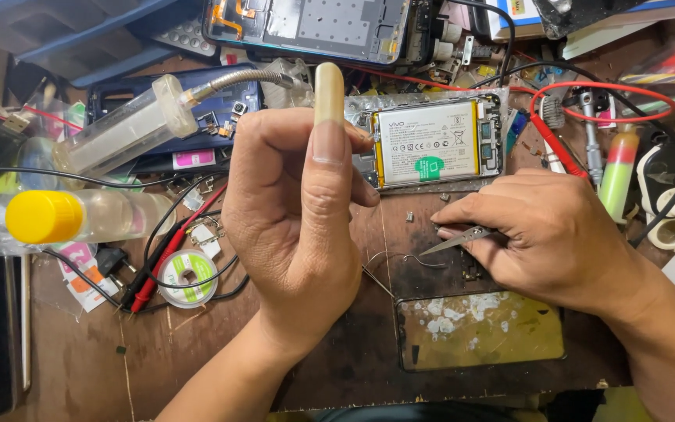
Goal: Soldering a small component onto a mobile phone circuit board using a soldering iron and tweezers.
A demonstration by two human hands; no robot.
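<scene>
My left hand (294,211) is raised over the worn wooden bench, fingers curled around a pale beige tool handle (329,92) that sticks up past my thumb. Its working end is hidden in my fist. My right hand (548,234) rests on the bench and pinches metal tweezers (456,241), tips pointing left near a thin bent wire (419,260). Just behind both hands lies an opened phone (431,141) with its white battery label showing. A detached glass screen panel (482,332) with whitish residue lies below my right hand.
A clear bottle with a yellow cap (56,216) lies at the left beside red and black probe leads (162,266) and a solder wick reel (187,275). A second opened phone (314,27) sits at the back. Tape rolls (669,219) and a green-and-red bottle (617,176) stand at the right.
</scene>
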